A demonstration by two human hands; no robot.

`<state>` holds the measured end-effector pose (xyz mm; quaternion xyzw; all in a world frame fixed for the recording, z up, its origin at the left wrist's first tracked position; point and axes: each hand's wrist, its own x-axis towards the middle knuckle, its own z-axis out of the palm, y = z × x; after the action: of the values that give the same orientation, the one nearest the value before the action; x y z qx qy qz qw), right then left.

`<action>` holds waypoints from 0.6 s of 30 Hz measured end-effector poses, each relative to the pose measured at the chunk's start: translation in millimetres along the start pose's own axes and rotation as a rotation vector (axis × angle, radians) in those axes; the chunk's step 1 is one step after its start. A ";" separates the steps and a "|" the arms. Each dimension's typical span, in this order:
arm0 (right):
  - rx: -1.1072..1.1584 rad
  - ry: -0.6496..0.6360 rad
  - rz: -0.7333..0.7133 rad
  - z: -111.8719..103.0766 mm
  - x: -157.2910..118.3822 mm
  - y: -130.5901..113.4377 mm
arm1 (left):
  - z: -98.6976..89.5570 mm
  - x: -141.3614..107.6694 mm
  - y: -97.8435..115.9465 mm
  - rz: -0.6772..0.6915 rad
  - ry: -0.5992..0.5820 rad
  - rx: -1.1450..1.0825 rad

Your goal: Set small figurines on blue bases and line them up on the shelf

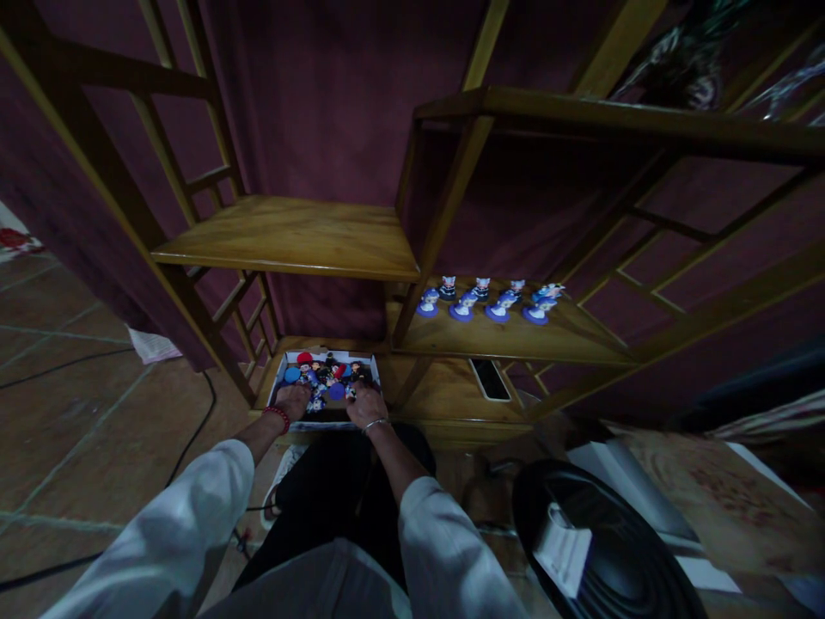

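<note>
A shallow white box (279, 378) stands on the low shelf in front of me, filled with a jumble of small figurines in red, black, blue and white. My left hand (293, 401) reaches over its left side, fingers bent down beside a blue-and-white figurine (315, 401); the fingertips are hidden among the pieces. At the box's right side my right hand (367, 404) has its fingers closed on a small blue-and-white figurine (351, 392), mostly covered by the fingers. Round blue bases (336, 392) show between the hands. Several figurines on purple bases (498, 309) stand in two rows on the shelf to the right.
The wooden rack has an upper left shelf (290, 234) above the box and posts between its bays. A phone (490, 379) lies on the low shelf. A black round stool (606, 542) with a white paper (562, 550) is at lower right. Cables (197, 430) run over the tiled floor.
</note>
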<state>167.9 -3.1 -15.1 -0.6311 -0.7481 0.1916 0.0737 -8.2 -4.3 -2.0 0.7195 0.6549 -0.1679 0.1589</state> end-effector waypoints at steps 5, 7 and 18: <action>-0.014 -0.003 0.002 -2.1 -0.6 -0.9 | -2.0 -3.4 2.0 -0.061 0.018 0.013; -0.014 -0.006 0.001 -2.8 -1.1 -1.1 | -3.3 -5.2 3.4 -0.070 0.023 0.010; -0.009 -0.036 0.018 -3.2 -0.8 -1.9 | -10.3 -6.7 11.6 -0.101 -0.006 -0.003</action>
<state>167.5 -3.5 -11.4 -0.6346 -0.7444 0.2001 0.0554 3.1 -6.7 10.3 0.6848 0.6901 -0.1767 0.1533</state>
